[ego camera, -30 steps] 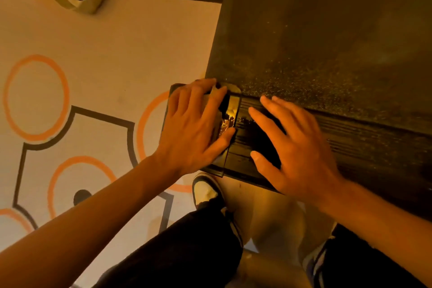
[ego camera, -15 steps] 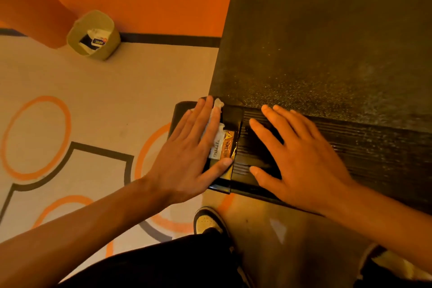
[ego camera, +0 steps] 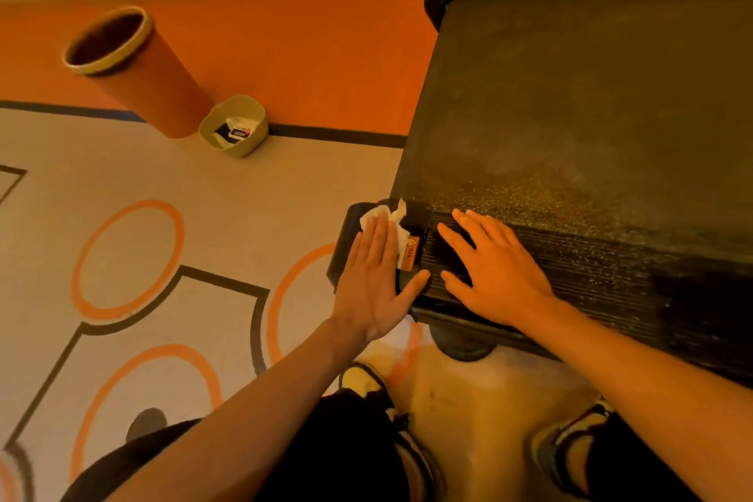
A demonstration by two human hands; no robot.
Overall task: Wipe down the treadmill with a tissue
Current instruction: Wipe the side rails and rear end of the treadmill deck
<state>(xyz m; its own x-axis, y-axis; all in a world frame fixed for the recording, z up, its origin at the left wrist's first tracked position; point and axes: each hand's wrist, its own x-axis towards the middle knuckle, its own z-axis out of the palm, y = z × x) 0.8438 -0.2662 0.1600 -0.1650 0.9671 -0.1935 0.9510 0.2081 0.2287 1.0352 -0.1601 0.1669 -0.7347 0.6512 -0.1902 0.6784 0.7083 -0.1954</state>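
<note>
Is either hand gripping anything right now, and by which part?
Nothing is gripped. The left hand presses the tissue flat against a corner of the treadmill; the right hand rests flat on its ribbed end.
</note>
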